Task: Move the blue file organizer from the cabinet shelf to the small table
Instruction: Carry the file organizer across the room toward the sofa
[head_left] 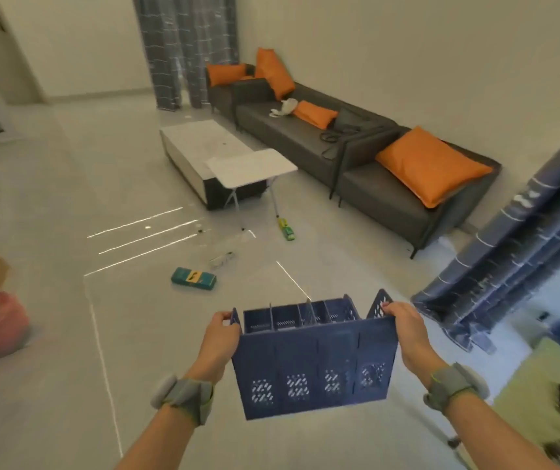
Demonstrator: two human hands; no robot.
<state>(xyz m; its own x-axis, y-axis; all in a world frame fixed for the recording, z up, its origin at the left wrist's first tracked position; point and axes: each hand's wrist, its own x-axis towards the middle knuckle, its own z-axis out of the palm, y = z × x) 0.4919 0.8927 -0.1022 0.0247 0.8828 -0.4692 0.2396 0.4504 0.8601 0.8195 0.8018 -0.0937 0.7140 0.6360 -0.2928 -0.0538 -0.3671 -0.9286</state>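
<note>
In the head view, you hold the blue file organizer [312,361] up in the air at the lower centre of the frame, well above the pale floor [68,334], with its open slotted top facing up and away from you and its perforated side panel toward the camera. Your left hand [219,337] is closed around the organizer's left end panel, fingers wrapped over the top edge, so the organizer sits just to the right of that hand. Your right hand [407,330] clamps the right end in the same way, thumb over the rim, with the organizer spanning the gap between both hands. Each wrist carries a grey band. The small table [251,166], white-topped on thin folding legs, stands well apart from the organizer, above it in the middle of the frame, beside a low coffee table [200,144] and in front of a dark sofa [356,157] with orange cushions [431,164]. A teal box [193,280] lies on the floor between you and the small table.
</note>
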